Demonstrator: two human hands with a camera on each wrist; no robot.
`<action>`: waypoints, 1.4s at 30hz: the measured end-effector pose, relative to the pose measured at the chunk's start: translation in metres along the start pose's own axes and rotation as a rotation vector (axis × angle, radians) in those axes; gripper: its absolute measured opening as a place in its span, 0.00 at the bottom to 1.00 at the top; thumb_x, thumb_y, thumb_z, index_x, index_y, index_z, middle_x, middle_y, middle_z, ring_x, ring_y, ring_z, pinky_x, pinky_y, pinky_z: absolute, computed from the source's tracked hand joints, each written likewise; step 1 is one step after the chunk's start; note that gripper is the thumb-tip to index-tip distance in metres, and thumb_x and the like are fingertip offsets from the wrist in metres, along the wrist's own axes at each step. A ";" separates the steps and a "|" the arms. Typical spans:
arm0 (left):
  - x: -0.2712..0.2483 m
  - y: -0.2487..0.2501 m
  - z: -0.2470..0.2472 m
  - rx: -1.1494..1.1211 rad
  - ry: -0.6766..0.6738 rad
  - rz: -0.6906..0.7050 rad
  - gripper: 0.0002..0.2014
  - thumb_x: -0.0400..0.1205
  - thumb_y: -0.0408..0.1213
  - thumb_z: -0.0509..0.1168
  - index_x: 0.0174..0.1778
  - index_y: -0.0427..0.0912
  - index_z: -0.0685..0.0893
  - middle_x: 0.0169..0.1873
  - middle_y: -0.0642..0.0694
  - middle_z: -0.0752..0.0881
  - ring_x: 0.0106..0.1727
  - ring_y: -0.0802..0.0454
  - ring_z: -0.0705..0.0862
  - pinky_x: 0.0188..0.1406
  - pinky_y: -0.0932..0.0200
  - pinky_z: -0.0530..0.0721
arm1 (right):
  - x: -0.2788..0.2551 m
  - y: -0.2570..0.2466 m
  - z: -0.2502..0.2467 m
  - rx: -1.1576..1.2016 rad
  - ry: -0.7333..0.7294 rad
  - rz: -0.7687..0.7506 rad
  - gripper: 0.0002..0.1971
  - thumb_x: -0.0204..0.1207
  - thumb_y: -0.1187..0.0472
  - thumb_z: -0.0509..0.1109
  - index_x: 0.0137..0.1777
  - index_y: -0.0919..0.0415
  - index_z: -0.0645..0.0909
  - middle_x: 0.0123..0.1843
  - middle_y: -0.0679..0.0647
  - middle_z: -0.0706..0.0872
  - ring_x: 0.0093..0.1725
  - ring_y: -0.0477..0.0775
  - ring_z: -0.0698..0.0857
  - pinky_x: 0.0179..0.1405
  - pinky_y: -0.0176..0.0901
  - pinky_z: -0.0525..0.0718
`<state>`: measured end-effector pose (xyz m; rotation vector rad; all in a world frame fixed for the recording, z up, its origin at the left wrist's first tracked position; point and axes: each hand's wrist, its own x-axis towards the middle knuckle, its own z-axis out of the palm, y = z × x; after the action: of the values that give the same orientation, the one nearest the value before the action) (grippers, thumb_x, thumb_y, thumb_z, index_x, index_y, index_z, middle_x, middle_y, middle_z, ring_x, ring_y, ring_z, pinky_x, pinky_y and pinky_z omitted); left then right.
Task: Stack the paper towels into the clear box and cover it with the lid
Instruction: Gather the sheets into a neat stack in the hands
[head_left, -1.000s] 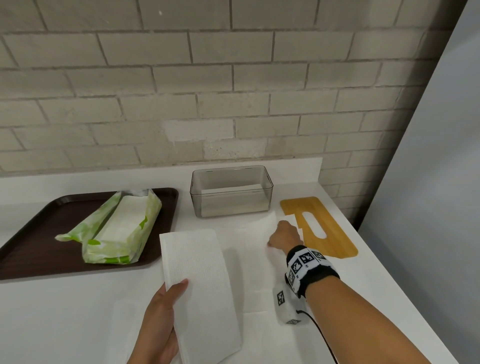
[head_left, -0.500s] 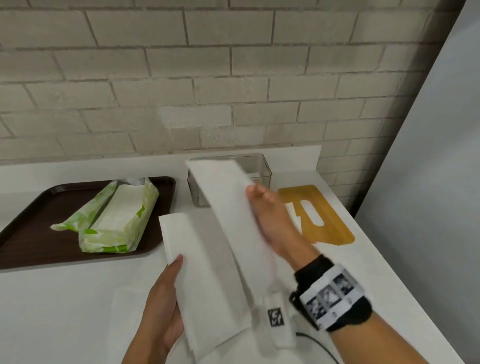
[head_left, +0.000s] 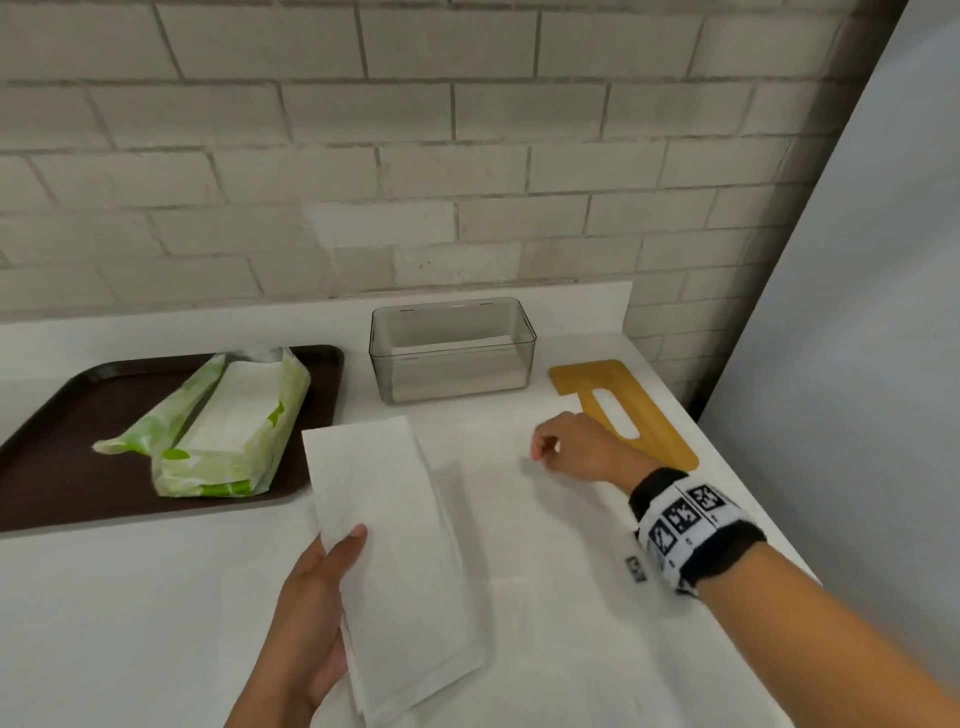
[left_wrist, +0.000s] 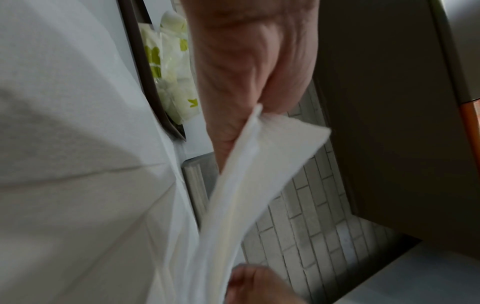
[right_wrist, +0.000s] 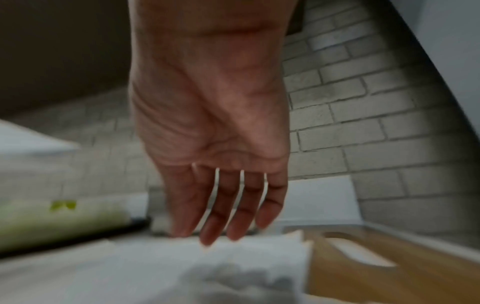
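Your left hand (head_left: 311, 613) gripped a folded stack of paper towels (head_left: 389, 561), thumb on top, above the white counter (head_left: 104, 623). Your right hand (head_left: 576, 447), holding nothing, hung with relaxed fingers (right_wrist: 221, 222) over more towel sheets (head_left: 519, 499) spread flat on the counter, beside the wooden lid (head_left: 623, 405). The lid lay flat, right of the clear box (head_left: 452, 348); the box stood uncovered by the brick wall (head_left: 415, 156). An opened green towel package (head_left: 223, 426) lay on the brown tray (head_left: 52, 441) at left.
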<state>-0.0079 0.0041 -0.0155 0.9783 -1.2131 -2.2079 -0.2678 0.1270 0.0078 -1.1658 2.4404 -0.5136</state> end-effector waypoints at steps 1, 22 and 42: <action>-0.001 0.000 -0.003 -0.001 -0.010 0.005 0.13 0.83 0.34 0.61 0.63 0.39 0.82 0.52 0.36 0.90 0.55 0.35 0.87 0.52 0.42 0.83 | 0.002 0.011 -0.001 -0.127 -0.123 0.054 0.10 0.73 0.68 0.69 0.53 0.57 0.82 0.55 0.52 0.82 0.53 0.50 0.80 0.50 0.33 0.76; 0.010 0.012 0.008 -0.077 -0.040 0.007 0.12 0.83 0.33 0.60 0.60 0.39 0.83 0.51 0.38 0.90 0.54 0.38 0.87 0.49 0.45 0.83 | -0.027 -0.031 -0.032 0.934 -0.049 -0.290 0.02 0.67 0.63 0.73 0.35 0.59 0.83 0.32 0.43 0.86 0.34 0.40 0.82 0.40 0.28 0.77; 0.029 0.021 0.065 0.340 -0.017 0.519 0.10 0.80 0.37 0.67 0.52 0.58 0.81 0.49 0.57 0.88 0.49 0.57 0.88 0.42 0.64 0.88 | -0.035 -0.078 0.016 1.089 0.156 -0.073 0.14 0.75 0.66 0.71 0.57 0.48 0.80 0.56 0.49 0.88 0.56 0.50 0.87 0.59 0.49 0.85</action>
<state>-0.0753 0.0092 0.0149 0.6591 -1.6659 -1.6414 -0.1890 0.1067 0.0377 -0.7160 1.7082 -1.7004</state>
